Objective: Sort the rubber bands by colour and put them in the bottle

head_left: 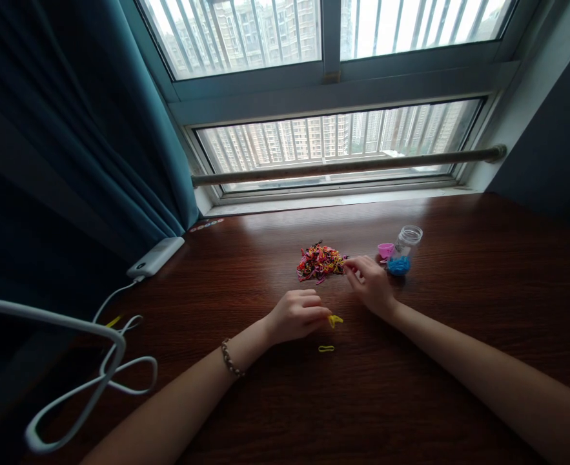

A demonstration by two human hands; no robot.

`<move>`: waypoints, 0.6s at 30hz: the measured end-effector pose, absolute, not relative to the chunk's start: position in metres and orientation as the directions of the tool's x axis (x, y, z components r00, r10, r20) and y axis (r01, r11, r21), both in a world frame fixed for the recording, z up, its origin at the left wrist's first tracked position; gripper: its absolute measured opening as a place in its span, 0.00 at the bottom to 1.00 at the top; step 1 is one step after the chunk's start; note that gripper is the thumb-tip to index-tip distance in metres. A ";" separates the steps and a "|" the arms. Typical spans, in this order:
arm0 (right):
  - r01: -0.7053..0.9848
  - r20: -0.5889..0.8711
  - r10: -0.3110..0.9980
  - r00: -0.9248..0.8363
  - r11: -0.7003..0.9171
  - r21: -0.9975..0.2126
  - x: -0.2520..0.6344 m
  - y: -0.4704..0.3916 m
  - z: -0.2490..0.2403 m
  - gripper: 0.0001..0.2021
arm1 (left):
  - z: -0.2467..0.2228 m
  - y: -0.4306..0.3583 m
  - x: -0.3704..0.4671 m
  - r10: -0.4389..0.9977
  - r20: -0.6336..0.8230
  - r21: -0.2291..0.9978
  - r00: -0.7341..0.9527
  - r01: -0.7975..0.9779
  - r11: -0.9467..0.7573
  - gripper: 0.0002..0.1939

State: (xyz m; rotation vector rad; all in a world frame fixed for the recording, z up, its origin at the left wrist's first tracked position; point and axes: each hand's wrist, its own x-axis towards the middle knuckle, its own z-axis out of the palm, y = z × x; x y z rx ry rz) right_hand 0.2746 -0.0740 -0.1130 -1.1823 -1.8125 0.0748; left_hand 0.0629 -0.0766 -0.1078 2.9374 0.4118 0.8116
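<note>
As ready reach is apparently wanted, multicoloured bands (319, 263) are heaped on the tabletop (246, 252), right grip (369, 283) at their edge, closure not discernible; yellow loops (334, 320) are pinched in the left grip (298, 315).

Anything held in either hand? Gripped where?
Left hand: yellow bands, pinched at their left end. Right hand: at the colorful pile's edge; hold can't be told.

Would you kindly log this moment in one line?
left hand: holding small yellow bands | right hand: at multicoloured band pile | clear cylindrical jar: blue pieces inside
</note>
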 end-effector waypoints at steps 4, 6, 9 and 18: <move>0.724 0.509 0.855 0.104 0.286 -0.628 0.284 -0.056 -0.125 0.09 | -0.109 -0.082 0.067 0.236 0.473 0.179 0.849 0.170 -0.969 0.07; 0.725 0.468 0.879 0.090 0.265 -0.636 0.285 -0.052 -0.130 0.11 | -0.107 -0.084 0.068 0.266 0.466 0.244 0.844 0.166 -0.955 0.10; 0.718 0.476 0.879 -0.002 0.333 -0.611 0.285 -0.050 -0.136 0.15 | -0.105 -0.082 0.066 0.339 0.472 0.343 0.814 0.184 -0.921 0.14; 0.664 0.528 0.849 0.004 0.393 -0.637 0.285 -0.049 -0.136 0.14 | -0.113 -0.040 0.042 0.624 0.613 0.340 0.485 0.550 -0.763 0.11</move>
